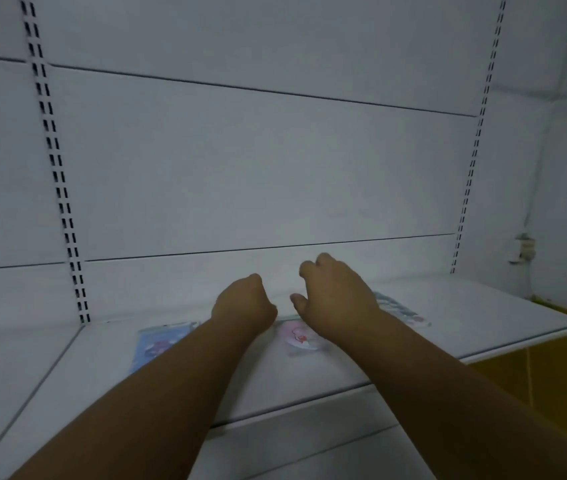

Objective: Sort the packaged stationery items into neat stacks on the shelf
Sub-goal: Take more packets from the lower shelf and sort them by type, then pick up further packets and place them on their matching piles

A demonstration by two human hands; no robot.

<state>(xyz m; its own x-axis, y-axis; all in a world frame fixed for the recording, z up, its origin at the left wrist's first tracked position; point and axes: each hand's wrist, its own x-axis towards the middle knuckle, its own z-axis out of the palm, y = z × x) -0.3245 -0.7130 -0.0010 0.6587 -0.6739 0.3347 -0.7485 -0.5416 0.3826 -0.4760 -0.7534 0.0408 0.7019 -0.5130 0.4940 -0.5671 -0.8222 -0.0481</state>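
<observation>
Both my arms reach over the white shelf (483, 327). My left hand (244, 303) is curled into a fist and my right hand (339, 296) has bent fingers with the thumb out. Between them shows a pale, blurred packet (284, 308), its edges meeting both hands. A pink packet (301, 337) lies flat just under my right wrist. To the left, partly hidden by my left forearm, lies a blue packet (159, 342). To the right, behind my right wrist, lies a blue-and-white packet (401, 311).
The white back panel (258, 174) rises right behind the hands, with slotted uprights at left (64, 202) and right (469, 188). A lower shelf (309, 441) sits below. Past the shelf's right end are a yellow surface (552, 375) and a wall fitting (522, 247).
</observation>
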